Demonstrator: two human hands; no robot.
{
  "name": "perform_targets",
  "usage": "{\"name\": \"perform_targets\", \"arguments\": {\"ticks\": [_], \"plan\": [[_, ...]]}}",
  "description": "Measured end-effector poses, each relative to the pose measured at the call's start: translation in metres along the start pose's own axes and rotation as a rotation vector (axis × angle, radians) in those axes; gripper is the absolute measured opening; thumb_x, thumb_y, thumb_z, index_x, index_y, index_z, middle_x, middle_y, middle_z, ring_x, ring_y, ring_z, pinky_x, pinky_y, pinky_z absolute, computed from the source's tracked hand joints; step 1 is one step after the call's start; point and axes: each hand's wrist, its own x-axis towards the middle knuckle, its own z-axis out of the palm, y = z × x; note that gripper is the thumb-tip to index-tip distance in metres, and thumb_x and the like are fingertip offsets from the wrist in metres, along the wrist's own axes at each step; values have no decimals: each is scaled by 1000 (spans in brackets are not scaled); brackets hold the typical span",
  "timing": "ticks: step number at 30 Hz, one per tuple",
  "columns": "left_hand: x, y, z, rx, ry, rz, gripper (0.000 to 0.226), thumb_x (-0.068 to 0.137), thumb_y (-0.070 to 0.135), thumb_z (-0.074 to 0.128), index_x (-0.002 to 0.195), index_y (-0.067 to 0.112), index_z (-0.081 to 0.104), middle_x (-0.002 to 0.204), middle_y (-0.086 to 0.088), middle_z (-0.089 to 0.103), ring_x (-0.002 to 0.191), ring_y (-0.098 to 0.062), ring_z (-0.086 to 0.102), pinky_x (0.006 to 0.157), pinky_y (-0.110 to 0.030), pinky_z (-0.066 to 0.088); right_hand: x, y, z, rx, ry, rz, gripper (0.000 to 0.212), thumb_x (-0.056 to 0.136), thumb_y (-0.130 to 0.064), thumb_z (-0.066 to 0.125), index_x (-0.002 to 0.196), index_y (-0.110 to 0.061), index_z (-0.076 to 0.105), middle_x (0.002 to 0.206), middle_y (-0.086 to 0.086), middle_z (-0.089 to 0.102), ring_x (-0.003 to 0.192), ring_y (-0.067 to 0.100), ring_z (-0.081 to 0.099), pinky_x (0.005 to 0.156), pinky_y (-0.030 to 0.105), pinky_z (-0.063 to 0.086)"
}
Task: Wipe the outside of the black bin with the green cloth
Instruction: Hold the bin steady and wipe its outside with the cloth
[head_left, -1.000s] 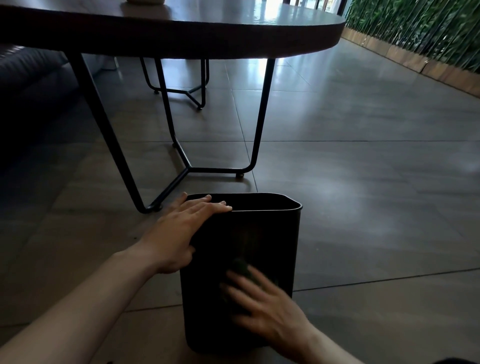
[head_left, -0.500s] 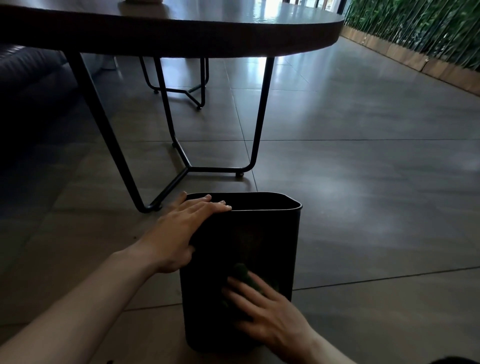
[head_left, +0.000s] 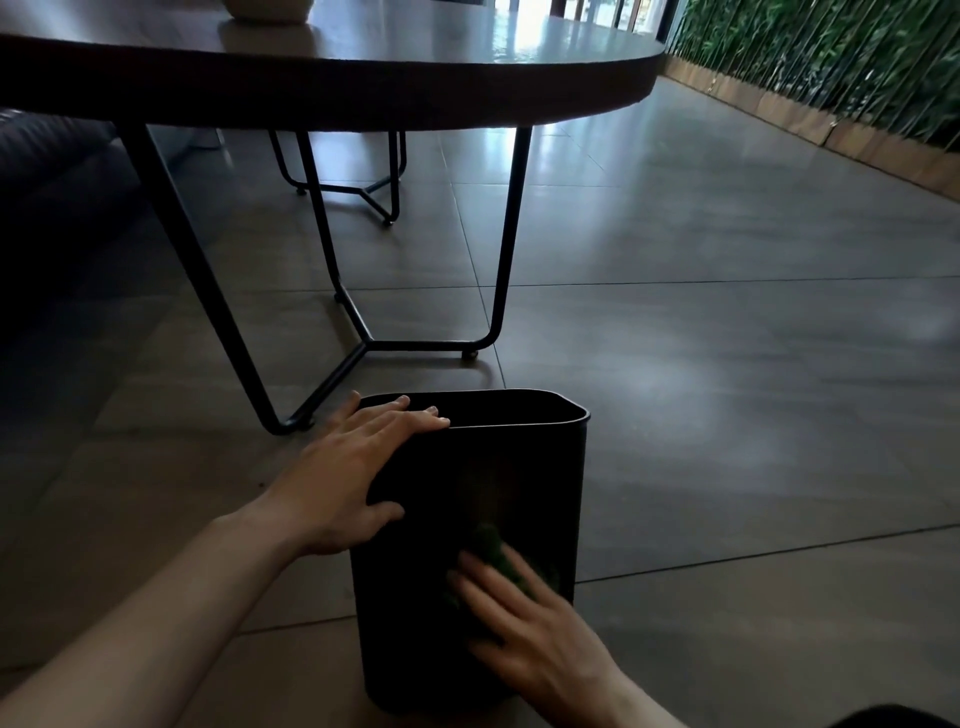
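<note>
Head view, bin: the black bin (head_left: 467, 519) is standing upright on the floor (head_left: 727, 415) at 6 o'clock.
Left hand: the left hand (head_left: 353, 478) is still bracing the rim's 9 o'clock corner, fingers straight.
Right hand: the right hand (head_left: 524, 629), fingers spread flat, is pressing the green cloth (head_left: 493, 551) on the near wall.
Change: the cloth is sliding slightly lower and rightward, so wiping is continuing there.

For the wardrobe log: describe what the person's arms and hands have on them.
Nothing worn shows. The left hand and right hand are bare, without gloves, rings or watch, and both forearms are uncovered to the frame edge, no sleeves visible. The right hand's fingers are motion-blurred.
</note>
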Motion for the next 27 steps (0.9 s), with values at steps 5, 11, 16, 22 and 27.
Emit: {"name": "perform_targets", "arguments": {"ticks": [5, 11, 16, 22, 27], "plan": [[0, 3, 4, -4, 60, -34, 71, 79, 50, 76, 139, 49, 38, 151, 28, 39, 148, 3, 20, 126, -42, 7, -1, -5, -36, 15, -84, 87, 17, 90, -27, 65, 100, -36, 74, 125, 5, 74, 119, 25, 70, 93, 42, 61], [-1, 3, -2, -65, 64, -55, 47, 83, 29, 75, 121, 44, 51, 140, 27, 52, 138, 2, 41, 124, -41, 14, 33, 46, -121, 686, 316, 1074, 22, 71, -37, 61, 89, -29, 70, 81, -8, 70, 67, 18, 68, 66, 35, 56], [-11, -11, -20, -161, -115, -69, 41, 79, 14, 76, 97, 37, 47, 134, 25, 55, 137, 18, 30, 123, -47, 10, 19, 120, -170, 735, 231, 1461, 44, 82, -66, 76, 84, -22, 69, 64, 10, 74, 51, 37, 69, 47, 42, 55], [-22, -19, -35, -121, -254, -118, 37, 80, 10, 71, 89, 34, 45, 132, 21, 58, 132, 18, 34, 123, -50, 8, 40, 156, -143, 151, -564, 807, 62, 93, -35, 75, 139, -65, 46, 116, -14, 51, 90, 18, 63, 67, 29, 48], [-28, -26, -41, -46, -241, -152, 35, 81, 10, 72, 90, 32, 47, 134, 18, 56, 140, 4, 34, 123, -46, 11, 60, 145, -132, 110, -659, 523, 35, 100, -44, 59, 133, -54, 50, 134, -8, 43, 80, 15, 44, 60, 25, 32]]}}
